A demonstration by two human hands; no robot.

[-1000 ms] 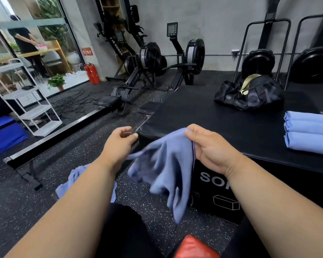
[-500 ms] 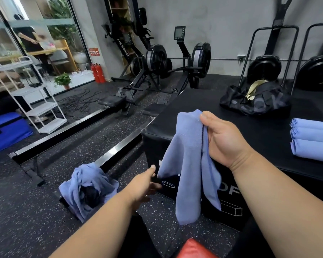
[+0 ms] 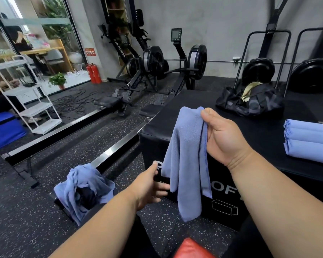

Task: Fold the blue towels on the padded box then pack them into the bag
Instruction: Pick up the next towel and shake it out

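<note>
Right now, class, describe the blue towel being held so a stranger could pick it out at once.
Find the big black padded box in the foreground. At its near left corner, the right hand pinches a blue microfibre towel that hangs limp in the air, unlike the three folded blue towels on the box or the crumpled blue heap on the floor.

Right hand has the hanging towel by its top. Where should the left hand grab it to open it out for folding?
Pinch the lower left edge of the hanging towel, coming in from the left, where the left hand already reaches. The towel hangs limp and bunched from the right hand, so its free bottom corner is the loose part; pulling it sideways would likely spread the cloth.
</note>
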